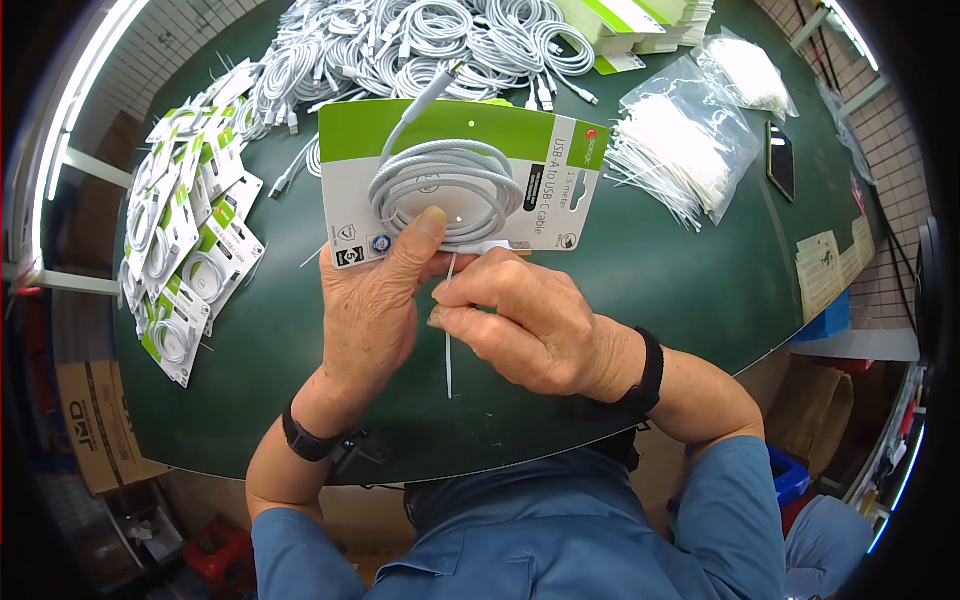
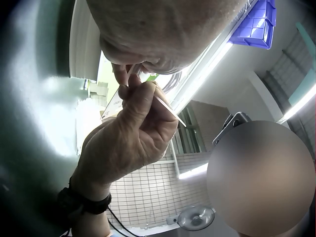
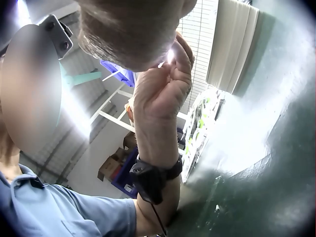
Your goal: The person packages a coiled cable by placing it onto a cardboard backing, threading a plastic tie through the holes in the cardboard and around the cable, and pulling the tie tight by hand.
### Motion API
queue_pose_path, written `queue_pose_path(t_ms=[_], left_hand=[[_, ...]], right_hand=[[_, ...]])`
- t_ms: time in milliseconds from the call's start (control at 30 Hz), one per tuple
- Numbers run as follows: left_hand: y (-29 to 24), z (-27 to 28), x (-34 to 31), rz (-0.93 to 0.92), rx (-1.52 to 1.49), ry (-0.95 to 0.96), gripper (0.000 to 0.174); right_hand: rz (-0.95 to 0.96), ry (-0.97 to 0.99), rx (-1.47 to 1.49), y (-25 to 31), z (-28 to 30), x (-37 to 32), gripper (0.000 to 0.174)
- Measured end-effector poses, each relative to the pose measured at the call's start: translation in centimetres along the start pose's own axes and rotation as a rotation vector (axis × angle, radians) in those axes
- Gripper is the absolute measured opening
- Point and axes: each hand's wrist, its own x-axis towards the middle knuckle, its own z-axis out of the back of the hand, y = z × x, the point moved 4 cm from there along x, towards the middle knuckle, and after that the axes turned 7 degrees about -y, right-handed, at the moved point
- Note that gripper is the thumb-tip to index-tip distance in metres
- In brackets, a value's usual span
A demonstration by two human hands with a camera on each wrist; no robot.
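My left hand (image 1: pixel 415 250) holds up a green-and-white packaging card (image 1: pixel 530 150) printed "USB-A to USB-C Cable". Its thumb presses a coiled white cable (image 1: pixel 445 175) flat against the card's face, and its fingers are behind the card. Just below the card's lower edge, my right hand (image 1: pixel 455 300) pinches a thin white cable tie (image 1: pixel 449 350) that hangs straight down towards the table. The left wrist view shows the right hand (image 2: pixel 133 133) pinching the tie (image 2: pixel 170 109). The right wrist view shows the left hand (image 3: pixel 160 94) from below.
A heap of loose white cables (image 1: pixel 420 45) lies at the back of the green table (image 1: pixel 650 290). Packed cards (image 1: pixel 185 240) fan out on the left. Bags of white ties (image 1: pixel 680 140), a phone (image 1: pixel 780 160) and paper slips (image 1: pixel 830 265) sit on the right.
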Motion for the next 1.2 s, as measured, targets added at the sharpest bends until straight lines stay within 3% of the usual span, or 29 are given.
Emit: queue_pose_path(t_ms=[333, 467, 567, 600, 700, 833, 1200], left_hand=[[0.6, 0.6, 0.1, -0.03, 0.008, -0.057, 0.034], [1.4, 0.8, 0.1, -0.045, 0.013, -0.07, 0.033], [1.8, 0.4, -0.2, -0.025, -0.009, -0.018, 0.031], [2.0, 0.2, -0.2, -0.019, -0.017, 0.008, 0.031], [2.1, 0.2, -0.2, -0.02, -0.016, 0.013, 0.029], [2.1, 0.2, -0.1, -0.021, -0.033, 0.015, 0.028], [2.2, 0.7, 0.4, -0.015, -0.041, -0.03, 0.027]], right_hand=[[-0.021, -0.003, -0.025, -0.7, 0.2, 0.2, 0.028], [-0.118, -0.074, -0.03, -1.8, 1.0, 0.3, 0.025], [-0.376, -0.177, -0.062, -2.8, 1.6, 0.3, 0.023], [-0.372, -0.16, -0.064, -3.1, 1.7, 0.4, 0.023], [-0.132, -0.157, -0.156, -3.4, 2.0, 0.8, 0.023], [-0.014, -0.081, -0.282, -3.0, 2.1, 1.7, 0.024], [0.127, 0.048, -0.452, -2.9, 2.2, 2.2, 0.041]])
